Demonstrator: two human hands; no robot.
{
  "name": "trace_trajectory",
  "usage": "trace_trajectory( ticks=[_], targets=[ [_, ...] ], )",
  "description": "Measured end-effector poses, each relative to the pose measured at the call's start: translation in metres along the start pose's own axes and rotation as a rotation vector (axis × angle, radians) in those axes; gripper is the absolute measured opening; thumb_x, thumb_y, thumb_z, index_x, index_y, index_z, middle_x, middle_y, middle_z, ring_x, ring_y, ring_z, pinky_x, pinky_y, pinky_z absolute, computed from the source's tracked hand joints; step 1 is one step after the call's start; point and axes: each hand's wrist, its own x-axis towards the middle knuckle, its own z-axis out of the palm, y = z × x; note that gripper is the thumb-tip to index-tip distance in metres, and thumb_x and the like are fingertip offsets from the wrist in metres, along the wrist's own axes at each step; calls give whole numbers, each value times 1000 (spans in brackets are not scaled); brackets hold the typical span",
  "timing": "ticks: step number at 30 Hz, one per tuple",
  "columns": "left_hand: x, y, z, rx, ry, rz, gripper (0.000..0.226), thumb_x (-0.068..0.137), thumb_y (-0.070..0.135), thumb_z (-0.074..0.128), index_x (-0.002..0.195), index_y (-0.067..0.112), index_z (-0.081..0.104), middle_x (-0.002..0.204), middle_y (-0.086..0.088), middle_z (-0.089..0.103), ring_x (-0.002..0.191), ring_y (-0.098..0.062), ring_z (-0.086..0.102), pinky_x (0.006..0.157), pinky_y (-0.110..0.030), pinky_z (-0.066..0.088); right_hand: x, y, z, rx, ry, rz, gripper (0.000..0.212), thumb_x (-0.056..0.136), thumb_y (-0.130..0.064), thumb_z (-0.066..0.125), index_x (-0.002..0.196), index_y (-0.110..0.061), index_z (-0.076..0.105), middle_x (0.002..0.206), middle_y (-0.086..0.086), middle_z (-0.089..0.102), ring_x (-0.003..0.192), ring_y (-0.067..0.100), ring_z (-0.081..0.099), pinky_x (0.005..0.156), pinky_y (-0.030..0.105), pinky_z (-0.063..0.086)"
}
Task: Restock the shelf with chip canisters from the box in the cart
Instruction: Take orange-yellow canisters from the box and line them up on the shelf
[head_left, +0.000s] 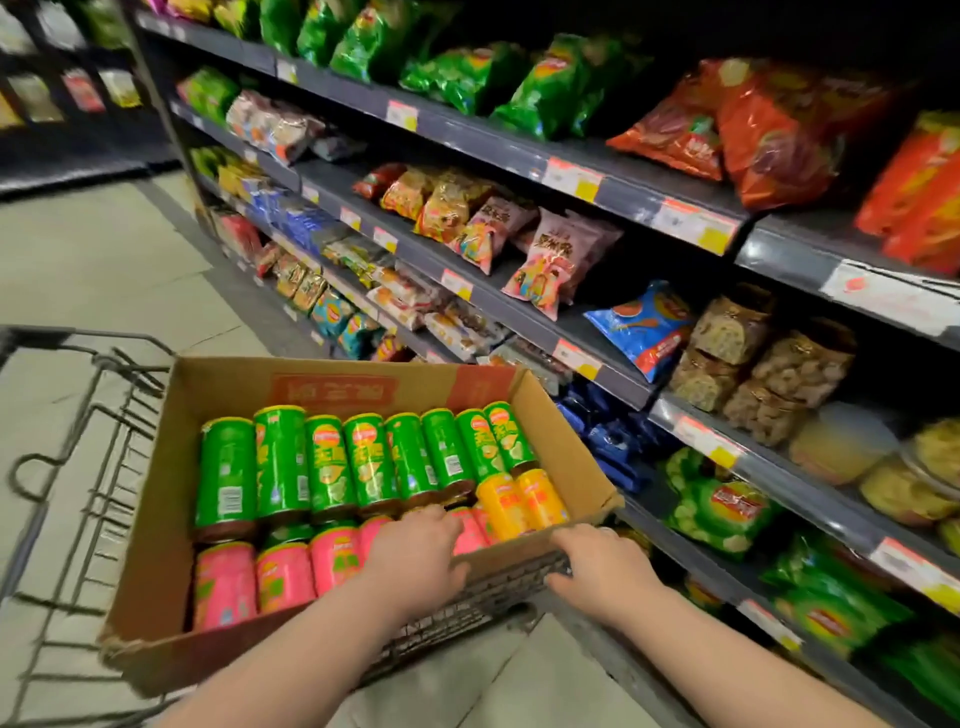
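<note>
Lower centre, the box (171, 519) sits in the cart (88, 415) full of chip canisters (332, 462), left hand (415, 556) down on the pink canisters (283, 577), grip or mere touch I can't tell, right hand (602, 566) curled round the cart's near rim, shelf (571, 322) at right.

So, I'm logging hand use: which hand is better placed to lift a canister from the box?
Left. The left hand lies inside the brown cardboard box on the pink cylindrical chip canisters; the right hand holds the box's near rim.
</note>
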Motion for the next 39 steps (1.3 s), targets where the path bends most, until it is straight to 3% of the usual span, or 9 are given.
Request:
trace_trajectory(
  ticks=[5, 16, 21, 27, 32, 39],
  targets=[
    [2, -27, 2, -49, -9, -68, 49, 91, 44, 48, 134, 20, 45, 133, -4, 46, 126, -25, 44, 96, -36, 41, 33, -15, -7, -50, -50, -22, 38, 90, -43, 49, 122, -24, 52, 123, 3, 56, 116, 27, 52, 90, 36, 43],
    [37, -56, 12, -146, -101, -227, 49, 89, 42, 50, 131, 19, 46, 129, -6, 49, 120, -27, 48, 95, -39, 43, 113, 9, -15, -77, -177, -5, 43, 90, -39, 50, 131, -27, 48, 134, 2, 51, 120, 24, 51, 92, 33, 44],
    [75, -44, 14, -172, -170, -235, 51, 90, 41, 50, 134, 19, 42, 132, -7, 47, 123, -27, 46, 97, -40, 44, 154, 38, -13, -113, -277, -5, 37, 91, -34, 50, 127, -24, 50, 130, 3, 53, 116, 23, 53, 79, 30, 40],
    [129, -26, 26, -172, -301, -228, 53, 88, 43, 51, 134, 19, 41, 131, -7, 47, 121, -28, 47, 95, -40, 45, 201, 61, 7, -149, -387, -28, 37, 89, -36, 50, 123, -20, 50, 126, 6, 53, 115, 27, 53, 88, 34, 45],
    [163, -14, 38, -212, -408, -238, 52, 89, 42, 51, 132, 15, 42, 128, -10, 47, 118, -30, 49, 92, -39, 43, 234, 72, 29, -72, -465, -19, 44, 90, -36, 51, 129, -17, 45, 128, 8, 53, 115, 29, 54, 91, 36, 47],
    [192, -3, 60, -372, -547, -366, 55, 87, 41, 57, 131, 13, 40, 133, -13, 45, 121, -32, 49, 94, -37, 42, 248, 80, 58, 172, -507, 159, 58, 87, -30, 57, 137, -16, 32, 123, 9, 58, 111, 29, 58, 87, 34, 50]
  ],
)
